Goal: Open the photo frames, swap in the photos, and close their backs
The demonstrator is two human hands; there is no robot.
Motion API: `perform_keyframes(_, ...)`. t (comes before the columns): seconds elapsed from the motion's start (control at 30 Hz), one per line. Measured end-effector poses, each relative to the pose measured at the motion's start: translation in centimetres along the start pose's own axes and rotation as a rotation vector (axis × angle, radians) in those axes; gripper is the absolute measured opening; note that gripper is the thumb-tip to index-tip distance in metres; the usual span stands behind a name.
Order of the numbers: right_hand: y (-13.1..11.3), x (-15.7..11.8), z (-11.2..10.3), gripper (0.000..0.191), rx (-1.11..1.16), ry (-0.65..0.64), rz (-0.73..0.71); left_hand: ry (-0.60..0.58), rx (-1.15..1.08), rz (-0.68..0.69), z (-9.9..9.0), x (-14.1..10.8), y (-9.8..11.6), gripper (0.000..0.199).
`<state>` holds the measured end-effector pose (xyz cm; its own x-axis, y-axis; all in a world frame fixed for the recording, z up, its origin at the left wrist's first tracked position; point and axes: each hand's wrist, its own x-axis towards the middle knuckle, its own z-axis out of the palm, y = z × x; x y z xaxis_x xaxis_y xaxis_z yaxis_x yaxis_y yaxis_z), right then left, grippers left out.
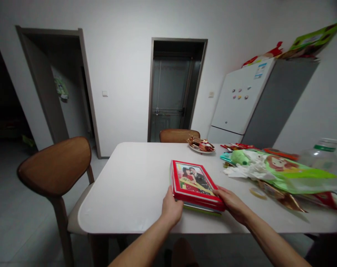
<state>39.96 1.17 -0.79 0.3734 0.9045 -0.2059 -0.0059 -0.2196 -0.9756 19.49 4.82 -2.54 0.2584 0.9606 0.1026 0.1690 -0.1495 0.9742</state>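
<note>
A red box-like item (195, 181) with a picture of a couple on its top lies near the front of the white table (129, 185). Beneath it, edges of a pale layer and a green layer show, so it looks like a stack. My left hand (172, 207) is closed around the near left corner. At the right near corner, my right hand (232, 203) grips the side, its thumb lying over the top edge. The undersides of the fingers are hidden, and I cannot tell whether the stack is slightly lifted.
A plate (203, 150) holding snacks stands at the table's far edge. To the right lie a green plastic bag (293, 174), crumpled tissues (250, 168), a roll of tape (257, 193) and a clear bottle (320, 159). Brown chairs (57, 165) stand left and behind; a fridge (240, 100) stands back right.
</note>
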Motion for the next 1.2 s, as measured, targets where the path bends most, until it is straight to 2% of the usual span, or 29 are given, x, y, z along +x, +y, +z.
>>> perform_keyframes(0.13, -1.0, 1.7, 6.3, 0.033, -0.029, -0.051, -0.094, 0.139, 0.03, -0.043, -4.7, 2.7, -1.7, 0.048)
perform_keyframes(0.23, -1.7, 3.7, 10.8, 0.033, -0.027, -0.097, -0.145, 0.206, 0.048, -0.049, -8.5, 4.6, -2.8, 0.044)
perform_keyframes(0.33, -2.3, 5.6, 14.2, 0.032, -0.028, -0.126, -0.177, 0.23, 0.054, -0.048, -11.5, 6.1, -3.5, 0.03)
perform_keyframes(0.4, -2.6, 6.6, 15.8, 0.032, -0.041, -0.133, -0.197, 0.238, 0.053, -0.047, -12.8, 6.9, -3.8, 0.026)
perform_keyframes(0.5, -2.9, 7.7, 17.4, 0.035, -0.073, -0.138, -0.226, 0.268, 0.041, -0.058, -13.8, 7.4, -3.9, 0.028)
perform_keyframes(0.63, -2.9, 8.5, 18.0, 0.04, -0.13, -0.129, -0.247, 0.326, -0.007, -0.084, -13.9, 6.9, -3.7, 0.027)
perform_keyframes(0.77, -3.5, 8.4, 17.6, 0.05, -0.185, 0.009, -0.289, 0.393, -0.057, -0.103, -14.4, 5.8, -3.1, 0.027)
perform_keyframes(0.83, -4.4, 7.6, 17.7, 0.055, -0.202, 0.103, -0.344, 0.431, -0.077, -0.1, -14.8, 5.3, -2.3, 0.028)
perform_keyframes(0.9, -5.6, 5.8, 18.2, 0.058, -0.189, 0.123, -0.446, 0.462, -0.101, -0.071, -15.1, 4.7, -0.6, 0.037)
perform_keyframes(0.93, -6.2, 4.5, 18.6, 0.058, -0.164, 0.094, -0.506, 0.469, -0.116, -0.046, -15.0, 4.3, 0.6, 0.045)
perform_keyframes(1.0, -7.6, 1.4, 19.6, 0.064, 0.0, -0.113, -0.668, 0.435, -0.163, 0.033, -14.6, 3.3, 3.4, 0.055)
perform_keyframes(1.07, -8.9, -1.9, 20.5, 0.07, 0.217, -0.324, -0.703, 0.338, -0.24, 0.135, -13.9, 1.9, 6.6, 0.064)
perform_keyframes(1.1, -9.5, -3.3, 20.8, 0.072, 0.316, -0.405, -0.694, 0.203, -0.381, 0.242, -13.6, 1.2, 8.1, 0.072)
perform_keyframes(1.13, -10.0, -4.6, 21.0, 0.072, 0.401, -0.463, -0.679, 0.068, -0.503, 0.314, -13.4, 0.5, 9.4, 0.078)
perform_keyframes(1.2, -10.8, -6.5, 21.0, 0.072, 0.521, -0.525, -0.65, -0.066, -0.629, 0.365, -13.1, -0.8, 11.2, 0.085)
